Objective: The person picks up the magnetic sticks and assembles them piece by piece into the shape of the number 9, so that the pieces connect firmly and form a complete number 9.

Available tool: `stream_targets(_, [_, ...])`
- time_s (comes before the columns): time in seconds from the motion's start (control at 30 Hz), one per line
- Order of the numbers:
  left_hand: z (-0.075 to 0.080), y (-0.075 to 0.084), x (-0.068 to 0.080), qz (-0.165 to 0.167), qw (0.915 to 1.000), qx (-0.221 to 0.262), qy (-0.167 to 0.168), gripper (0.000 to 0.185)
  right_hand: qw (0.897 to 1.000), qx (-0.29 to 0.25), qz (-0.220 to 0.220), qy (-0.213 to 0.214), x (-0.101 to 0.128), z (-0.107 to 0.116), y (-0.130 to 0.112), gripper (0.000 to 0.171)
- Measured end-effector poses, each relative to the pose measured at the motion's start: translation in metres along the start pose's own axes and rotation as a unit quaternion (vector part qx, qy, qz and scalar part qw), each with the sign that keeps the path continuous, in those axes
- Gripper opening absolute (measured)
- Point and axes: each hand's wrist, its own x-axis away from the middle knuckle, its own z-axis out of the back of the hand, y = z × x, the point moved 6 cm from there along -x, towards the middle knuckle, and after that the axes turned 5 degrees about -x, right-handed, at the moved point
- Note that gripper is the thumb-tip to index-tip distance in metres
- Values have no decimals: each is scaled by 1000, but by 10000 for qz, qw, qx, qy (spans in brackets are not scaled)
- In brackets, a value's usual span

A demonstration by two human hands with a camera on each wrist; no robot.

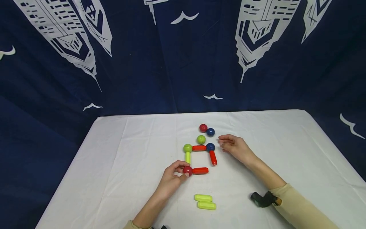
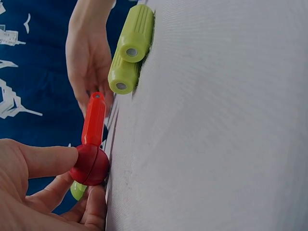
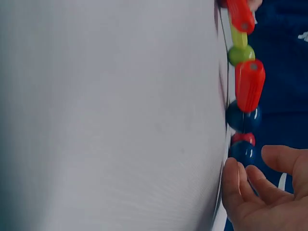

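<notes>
White-clothed table point(image 1: 120, 159) carried a part-built square. Left hand point(image 1: 171, 179) pinched the red ball point(image 1: 187, 170) at the near-left corner; the red rod point(image 1: 200, 170) ran rightward from it. Right hand point(image 1: 234, 147) lay relaxed, empty, just right of the blue ball point(image 1: 210, 147).
</notes>
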Motion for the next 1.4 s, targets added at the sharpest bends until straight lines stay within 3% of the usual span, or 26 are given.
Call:
stream_targets(0.27, [-1,-1,0,42,10000,-18,-31,27,9989,161,358,-244,-31,3,-4,47])
stream_targets(0.57, [-2,0,0,-40,10000,-52,-31,27,9944,979,264,-294,-54,-1,-10,51])
stream_targets(0.8, [-2,0,-1,-19,10000,-24,-21,27,9902,1350,309,-197,-59,-1,-14,44])
stream_targets(1.03, [-2,2,0,-97,9999,30,-32,28,9929,1161,260,52,-44,5,-13,42])
stream_targets(1.4, [0,1,0,-30,10000,-66,27,28,9928,1108,392,232,16,3,-14,42])
